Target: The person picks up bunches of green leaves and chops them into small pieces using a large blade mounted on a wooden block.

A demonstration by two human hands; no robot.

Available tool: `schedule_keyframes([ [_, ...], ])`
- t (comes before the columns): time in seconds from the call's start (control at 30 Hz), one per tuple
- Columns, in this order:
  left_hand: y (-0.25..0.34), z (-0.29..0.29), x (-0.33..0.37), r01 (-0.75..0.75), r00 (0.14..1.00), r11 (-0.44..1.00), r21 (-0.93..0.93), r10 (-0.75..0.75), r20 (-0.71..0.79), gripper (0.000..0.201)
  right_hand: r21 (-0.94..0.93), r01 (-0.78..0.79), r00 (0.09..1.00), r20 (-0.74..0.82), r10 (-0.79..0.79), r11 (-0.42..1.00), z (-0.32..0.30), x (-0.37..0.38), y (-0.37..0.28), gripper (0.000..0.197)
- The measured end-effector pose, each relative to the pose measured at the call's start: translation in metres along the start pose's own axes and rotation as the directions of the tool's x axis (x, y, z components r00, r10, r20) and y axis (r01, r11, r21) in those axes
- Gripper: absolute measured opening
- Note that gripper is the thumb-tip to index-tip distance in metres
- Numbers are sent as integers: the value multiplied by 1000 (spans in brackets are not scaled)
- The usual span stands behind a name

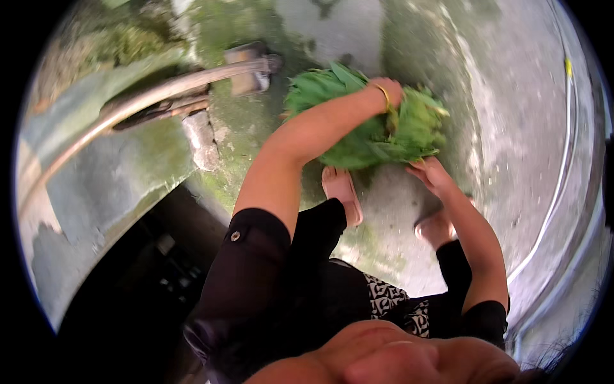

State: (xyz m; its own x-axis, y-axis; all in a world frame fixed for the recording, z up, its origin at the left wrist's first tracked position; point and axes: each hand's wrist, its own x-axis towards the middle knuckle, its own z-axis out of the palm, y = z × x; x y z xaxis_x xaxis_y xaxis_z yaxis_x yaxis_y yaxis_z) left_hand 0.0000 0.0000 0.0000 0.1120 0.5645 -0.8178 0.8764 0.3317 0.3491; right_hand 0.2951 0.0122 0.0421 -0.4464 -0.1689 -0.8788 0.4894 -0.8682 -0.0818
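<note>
A thick bundle of large green leaves lies before my feet, slightly blurred. My left hand, with a yellow bangle at its wrist, reaches across to the bundle's far side; its fingers are curled in against the leaves, partly hidden. A darker twisted strand, perhaps stems or a tie, shows just below that hand. At the near right edge, my right hand pinches the leaves between thumb and fingers.
Left of the bundle lies a long wooden-handled tool with a broad head. Stone blocks and mossy concrete surround it. My sandalled foot stands close to the leaves. A white pipe runs along the right side.
</note>
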Motion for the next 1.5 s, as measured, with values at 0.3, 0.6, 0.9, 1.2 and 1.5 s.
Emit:
schedule_keyframes([
  [0.3, -148, -93, -134, -139, 855, 970, -200, 16, -518, 47, -809, 57, 993, 109, -54, -585, 53, 74, -182, 37],
  [0.6, -400, 155, -382, -61, 56, 195, -979, -978, -199, 26, -949, 28, 832, 197, -519, -315, 72, 15, -183, 29],
  [0.9, -533, 51, -502, -474, -426, 232, -850, -905, -9, 91, -949, 114, 732, 281, -621, -295, 139, -2, -176, 25],
  [1.2, -603, 10, -592, 17, -578, 165, -986, -803, -145, 50, -970, 186, 780, 243, -577, -157, 138, -8, -138, 24],
  [1.5, -433, 95, -558, -338, -486, 658, -673, -735, -474, 24, -962, 225, 880, 269, -391, -155, 198, 4, -131, 25],
])
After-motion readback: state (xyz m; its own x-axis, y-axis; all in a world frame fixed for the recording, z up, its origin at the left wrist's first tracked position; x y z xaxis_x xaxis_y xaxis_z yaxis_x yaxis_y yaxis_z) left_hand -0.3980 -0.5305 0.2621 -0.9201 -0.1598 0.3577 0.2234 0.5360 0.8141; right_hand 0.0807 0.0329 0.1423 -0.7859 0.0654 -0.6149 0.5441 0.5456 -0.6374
